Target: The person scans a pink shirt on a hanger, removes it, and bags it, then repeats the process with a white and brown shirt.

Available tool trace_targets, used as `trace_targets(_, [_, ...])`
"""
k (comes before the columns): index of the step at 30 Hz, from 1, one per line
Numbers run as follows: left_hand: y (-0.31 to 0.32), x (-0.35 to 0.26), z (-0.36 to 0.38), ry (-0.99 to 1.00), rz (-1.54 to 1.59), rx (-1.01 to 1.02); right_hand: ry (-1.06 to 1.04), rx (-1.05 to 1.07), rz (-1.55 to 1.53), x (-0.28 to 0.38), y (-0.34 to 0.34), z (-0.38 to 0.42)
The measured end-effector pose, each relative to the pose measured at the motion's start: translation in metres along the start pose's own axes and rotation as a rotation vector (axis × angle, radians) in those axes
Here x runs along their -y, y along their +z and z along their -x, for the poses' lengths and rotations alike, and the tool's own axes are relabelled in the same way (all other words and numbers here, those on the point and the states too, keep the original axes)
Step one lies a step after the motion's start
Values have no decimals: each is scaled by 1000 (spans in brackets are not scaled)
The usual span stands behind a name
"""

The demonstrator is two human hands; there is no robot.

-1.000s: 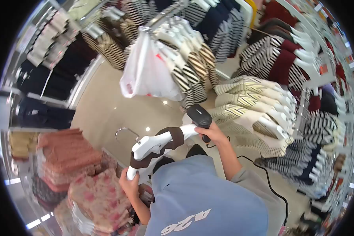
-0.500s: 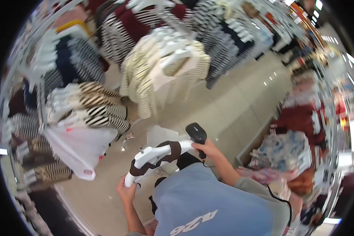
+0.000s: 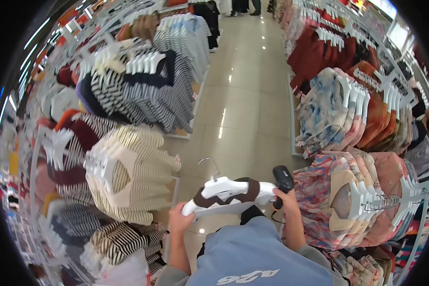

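Observation:
My left hand [image 3: 180, 218] is closed round the left end of a white hanger [image 3: 226, 187] with dark brown bands wound over it. Several white hangers seem stacked together there, and a metal hook [image 3: 209, 164] rises from the top. At the other end, my right hand [image 3: 286, 199] is closed on the hanger's right tip and on the handle of a black handheld scanner [image 3: 283, 178]. A cable hangs below the scanner. Both hands are in front of my blue top.
To the left stand racks of striped tops [image 3: 138, 167] and navy striped garments [image 3: 162, 90]. On the right hang floral blouses [image 3: 314, 190], tie-dye tops [image 3: 321, 105] and dark red garments [image 3: 314, 52]. A tiled aisle [image 3: 238, 95] runs ahead, with people's legs [image 3: 256, 5] at its far end.
The view has turned, so the aisle now runs straight ahead. The hanger has gone from slanted to nearly level, still held between both hands with the scanner in the right.

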State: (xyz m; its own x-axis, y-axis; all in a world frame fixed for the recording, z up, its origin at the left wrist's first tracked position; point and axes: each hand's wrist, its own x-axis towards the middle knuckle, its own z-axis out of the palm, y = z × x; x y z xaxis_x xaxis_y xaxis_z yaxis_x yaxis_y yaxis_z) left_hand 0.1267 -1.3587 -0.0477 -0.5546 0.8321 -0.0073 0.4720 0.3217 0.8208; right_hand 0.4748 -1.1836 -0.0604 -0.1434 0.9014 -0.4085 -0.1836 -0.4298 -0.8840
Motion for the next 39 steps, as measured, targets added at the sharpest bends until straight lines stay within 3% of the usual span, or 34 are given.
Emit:
trace_targets(2, [28,-36,-29,-46,-42,127,7,-55,-68,6,-29,-21])
trace_targets(6, [68,-52,-82,23,0,177,47,-104,-89,38,-46,-71])
trace_targets(14, [89,-51,-197,-36,-68,-175,62,-9,61,72,0,-223])
trace_targets(19, [142,-58,-326,1,68,-221,83,-82,63,72,4,-332])
trace_targets(23, [170,-101,-443,-4,64,-179,229,-139,405,34,-37,-407])
trace_targets(25, [186,-124,-509,86,101,-180,446,-175,535,11,-68,-431])
trace_targets(29, [203,-171,-608,227,56,-36,679,-374,433,-44,-130,-425])
trace_targets(31, [217,-191,-656,369,77,6,740,-495,292,-25,-120,-417])
trace_targets(35, [263,-221,-740,300,121,124,740,-549,187,-26,-98,-486])
trace_targets(39, [315,-243,-824,402,85,158,696,-572,98,-20,-82,-609])
